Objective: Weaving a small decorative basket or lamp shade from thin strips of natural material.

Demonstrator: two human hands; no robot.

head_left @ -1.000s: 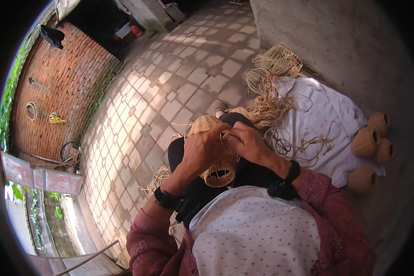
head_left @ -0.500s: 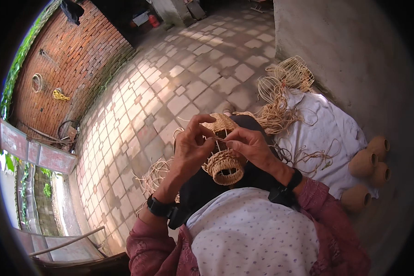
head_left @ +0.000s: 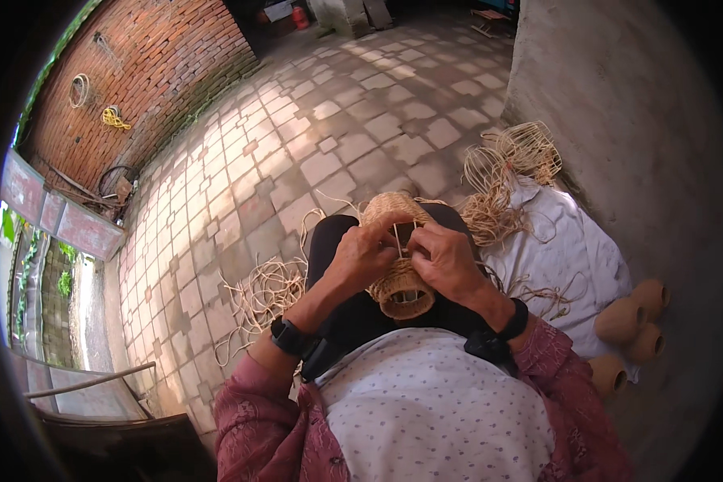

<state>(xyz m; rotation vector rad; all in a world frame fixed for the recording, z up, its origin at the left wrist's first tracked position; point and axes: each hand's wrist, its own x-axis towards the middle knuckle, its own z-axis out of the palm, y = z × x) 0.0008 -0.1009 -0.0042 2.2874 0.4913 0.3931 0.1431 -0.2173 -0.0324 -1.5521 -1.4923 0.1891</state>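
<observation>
A tan woven cord basket [head_left: 407, 297] lies across my lap, its round open end toward me. Pale upright ribs show bare in a gap between its two woven parts. My left hand [head_left: 368, 253] is closed at the gap's left side, its fingertips bent against the ribs and the woven edge. From the other side my right hand [head_left: 448, 261] pinches at the same edge, thumb and fingers pressed together. Any strand between the fingertips is too small and hidden to make out. The basket's far woven part [head_left: 394, 205] lies beyond both hands.
Loose cord [head_left: 267, 287] lies tangled on the paving left of my knee. To the right, more cord [head_left: 490, 218] and an open rib frame [head_left: 530, 149] lie by a white cloth [head_left: 566, 241]. Several brown clay pots [head_left: 621, 320] sit beside a grey wall [head_left: 618, 120].
My hands have come down from above the gap onto the woven edge, where a thin strand showed between them before. The view has tilted slightly.
</observation>
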